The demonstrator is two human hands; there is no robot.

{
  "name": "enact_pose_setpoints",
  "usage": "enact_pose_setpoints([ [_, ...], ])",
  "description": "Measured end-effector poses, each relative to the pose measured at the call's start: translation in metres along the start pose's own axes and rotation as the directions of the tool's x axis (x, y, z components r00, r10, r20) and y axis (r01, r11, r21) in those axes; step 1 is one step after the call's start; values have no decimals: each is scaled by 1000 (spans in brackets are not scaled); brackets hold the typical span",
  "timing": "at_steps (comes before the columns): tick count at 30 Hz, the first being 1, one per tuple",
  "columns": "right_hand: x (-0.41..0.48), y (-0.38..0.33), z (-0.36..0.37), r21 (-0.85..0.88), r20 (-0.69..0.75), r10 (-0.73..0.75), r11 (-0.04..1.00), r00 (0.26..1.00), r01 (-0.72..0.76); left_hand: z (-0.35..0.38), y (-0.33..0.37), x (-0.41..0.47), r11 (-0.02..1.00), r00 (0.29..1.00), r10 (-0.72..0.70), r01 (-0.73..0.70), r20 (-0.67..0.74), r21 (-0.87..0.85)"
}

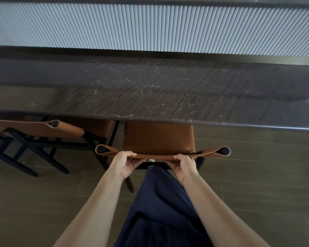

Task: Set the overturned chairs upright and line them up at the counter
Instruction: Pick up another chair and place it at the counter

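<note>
A brown leather chair (158,136) on a black frame stands upright right in front of me, its seat partly under the dark marble counter (150,90). My left hand (126,162) grips the top edge of its leather backrest left of centre. My right hand (185,164) grips the same edge right of centre. A second brown chair (61,129) stands upright to the left, also tucked against the counter, its black legs visible below.
The counter's front edge runs across the view above the chairs. Behind it rises a white ribbed panel (150,27). Brown floor tiles (266,166) lie to the right of the held chair. My dark blue clothing hangs between my arms.
</note>
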State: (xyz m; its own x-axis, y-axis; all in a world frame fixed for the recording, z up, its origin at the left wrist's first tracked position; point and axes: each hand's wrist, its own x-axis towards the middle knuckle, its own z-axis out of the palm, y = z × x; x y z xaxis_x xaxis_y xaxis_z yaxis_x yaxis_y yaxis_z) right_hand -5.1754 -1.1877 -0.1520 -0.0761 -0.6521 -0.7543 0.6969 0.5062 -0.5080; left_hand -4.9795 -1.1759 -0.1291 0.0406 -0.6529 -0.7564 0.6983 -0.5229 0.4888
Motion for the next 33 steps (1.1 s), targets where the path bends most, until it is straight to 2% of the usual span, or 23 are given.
enact_pose_setpoints([
  [7,13,-3,5,-21,-5,-26,999,1000,26,9,7,11,999,999,42,-42,17,15],
  [12,23,-15,21,-41,45,-25,999,999,26,20,21,26,997,997,70,-71,31,37],
  [17,44,-25,50,-65,37,-27,997,999,30,31,44,47,996,997,80,-80,3,-28],
  [21,55,-17,60,-77,62,-9,997,998,14,20,60,59,997,998,68,-68,-12,36],
  [26,69,-27,78,-119,2,9,993,1000,-9,28,73,76,999,996,47,-45,-74,29],
  [33,72,-33,88,-158,-36,25,987,999,-30,27,80,83,1000,997,12,-11,-75,8],
])
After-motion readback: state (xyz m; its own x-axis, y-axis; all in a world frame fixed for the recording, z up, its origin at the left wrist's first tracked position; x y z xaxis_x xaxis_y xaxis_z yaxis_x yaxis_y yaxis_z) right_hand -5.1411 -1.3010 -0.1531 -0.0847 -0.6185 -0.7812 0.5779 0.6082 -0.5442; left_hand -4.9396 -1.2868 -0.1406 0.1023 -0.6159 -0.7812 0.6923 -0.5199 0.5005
